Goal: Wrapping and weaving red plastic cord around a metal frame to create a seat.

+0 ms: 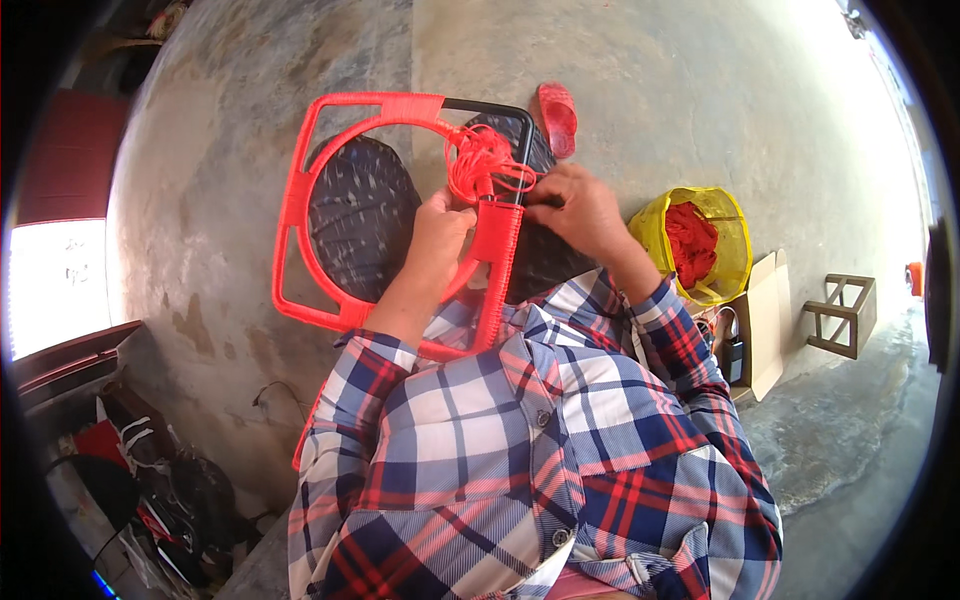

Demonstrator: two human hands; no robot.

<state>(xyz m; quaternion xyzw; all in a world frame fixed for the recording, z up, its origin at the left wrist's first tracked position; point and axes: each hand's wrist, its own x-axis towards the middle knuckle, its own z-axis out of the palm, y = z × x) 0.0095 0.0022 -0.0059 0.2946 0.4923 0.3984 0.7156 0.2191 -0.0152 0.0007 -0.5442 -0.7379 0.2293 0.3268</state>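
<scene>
A rounded-square frame with an inner ring point(312, 232) rests across my lap, most of it tightly wrapped in red cord. One corner is still bare black tube point(527, 135). My left hand point(440, 235) reaches inside the frame and grips it where ring and side bar meet, thumb against the wrapped bar. A loose bundle of red cord point(482, 162) hangs over that joint, just above the hand. My right hand point(575, 208) is outside the bar, fingers pinched at the cord beside the bare tube. Its fingertips are partly hidden.
To my right stands a yellow basket point(740, 250) holding red material, beside an open cardboard box point(770, 330) and a small stool point(843, 315). A red slipper point(557, 120) lies ahead on the concrete floor. Assorted clutter point(170, 490) sits at lower left.
</scene>
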